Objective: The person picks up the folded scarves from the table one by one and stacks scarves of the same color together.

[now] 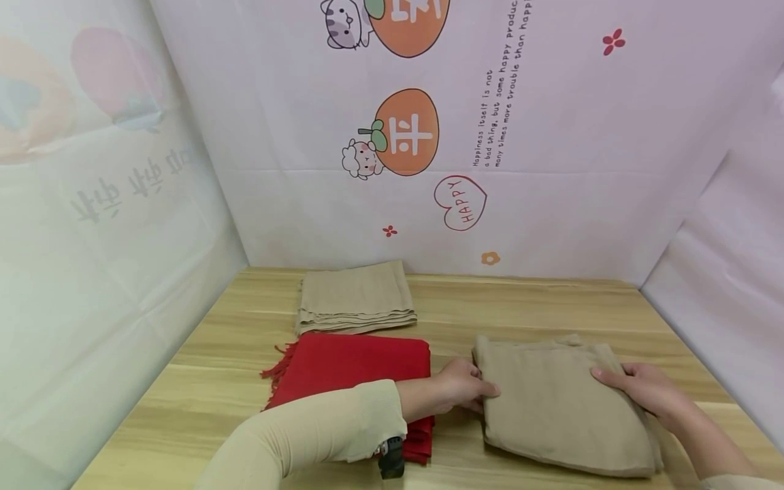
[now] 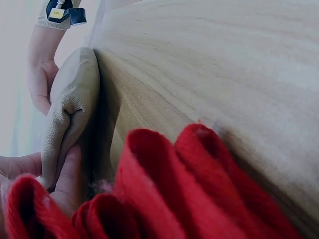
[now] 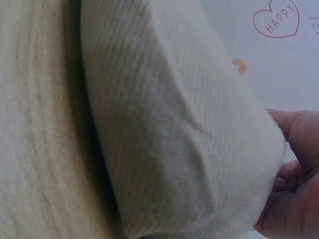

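Note:
A folded beige cloth (image 1: 560,408) lies at the right of the wooden table, in several soft layers. My left hand (image 1: 459,386) pinches its left edge, thumb on top and fingers underneath; the left wrist view shows the folded edge between thumb and fingers. At the opposite side my right hand (image 1: 652,391) grips the cloth's right edge, the thumb over the top and the other fingers mostly hidden. In the right wrist view the cloth (image 3: 149,119) fills the middle, with the right hand (image 3: 294,174) at its far edge.
A folded red fringed scarf (image 1: 361,364) lies under my left forearm. Behind it sits another folded beige cloth (image 1: 355,292), its layered edge facing me. Printed white sheets (image 1: 551,224) stand as walls at the back and both sides of the table (image 1: 520,299).

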`<state>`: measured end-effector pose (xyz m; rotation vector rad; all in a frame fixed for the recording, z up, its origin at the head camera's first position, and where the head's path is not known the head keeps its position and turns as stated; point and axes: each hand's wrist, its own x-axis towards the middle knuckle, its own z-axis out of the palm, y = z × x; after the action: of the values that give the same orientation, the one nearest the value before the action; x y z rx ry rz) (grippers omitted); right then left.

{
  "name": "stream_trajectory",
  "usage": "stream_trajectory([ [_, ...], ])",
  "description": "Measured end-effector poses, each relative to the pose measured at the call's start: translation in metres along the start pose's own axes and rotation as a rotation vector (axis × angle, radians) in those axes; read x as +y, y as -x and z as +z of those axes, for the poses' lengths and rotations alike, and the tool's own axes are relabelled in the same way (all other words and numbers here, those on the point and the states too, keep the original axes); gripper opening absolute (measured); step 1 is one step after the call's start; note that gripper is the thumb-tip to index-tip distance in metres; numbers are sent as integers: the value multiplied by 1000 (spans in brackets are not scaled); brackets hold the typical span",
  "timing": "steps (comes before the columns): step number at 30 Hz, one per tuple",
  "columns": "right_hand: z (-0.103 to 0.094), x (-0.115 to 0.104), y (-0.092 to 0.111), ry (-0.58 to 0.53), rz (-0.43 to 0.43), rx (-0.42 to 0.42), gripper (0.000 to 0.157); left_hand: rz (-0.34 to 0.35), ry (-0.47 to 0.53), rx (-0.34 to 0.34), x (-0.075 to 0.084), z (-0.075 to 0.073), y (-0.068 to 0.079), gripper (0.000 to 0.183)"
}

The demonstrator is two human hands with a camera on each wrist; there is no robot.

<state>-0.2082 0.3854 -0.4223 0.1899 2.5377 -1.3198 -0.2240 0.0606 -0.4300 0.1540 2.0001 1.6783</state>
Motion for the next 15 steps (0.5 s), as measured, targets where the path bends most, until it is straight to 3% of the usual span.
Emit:
stream_trajectory([
  [5, 0, 2, -1, -15, -3, -25, 59, -9, -13, 2, -1, -1, 0, 7],
  [15, -1, 3, -1, 38, -9, -5, 53, -46, -2, 23, -3, -2, -2, 10],
])
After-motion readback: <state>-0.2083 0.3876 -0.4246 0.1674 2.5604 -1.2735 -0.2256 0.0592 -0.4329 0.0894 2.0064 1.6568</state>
